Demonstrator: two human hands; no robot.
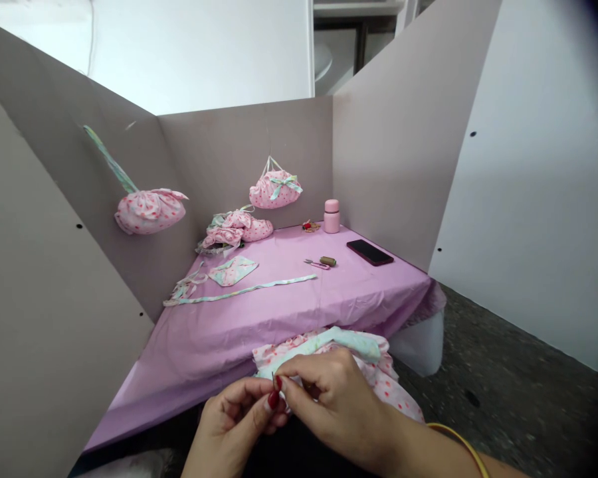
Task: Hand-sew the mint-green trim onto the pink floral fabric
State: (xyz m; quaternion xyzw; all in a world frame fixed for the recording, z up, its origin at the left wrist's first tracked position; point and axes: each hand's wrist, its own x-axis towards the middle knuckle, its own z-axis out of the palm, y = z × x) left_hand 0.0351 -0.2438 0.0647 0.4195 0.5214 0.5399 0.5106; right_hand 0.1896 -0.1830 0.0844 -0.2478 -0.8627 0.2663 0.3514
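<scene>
Low in the view, my left hand [236,421] has its thumb and fingertips pinched together. A thin dark needle [273,376] stands upright from that pinch. My right hand [333,392] meets it there, thumb and forefinger closed right beside the needle; what lies between them is too small to make out. A scrap of white shows between the two sets of fingertips. Behind my hands, a pink dotted cloth piece [396,392] with a pale green band [336,337] lies gathered against the table's front edge, partly covered by the right hand.
On the purple-covered table [259,312] lie a long fabric strip [259,289], a folded cloth piece [233,271], small snips [317,264], a thread spool [327,261], a phone [370,252] and a pink bottle [331,217]. Pink pouches [152,211] hang near grey panels [389,146].
</scene>
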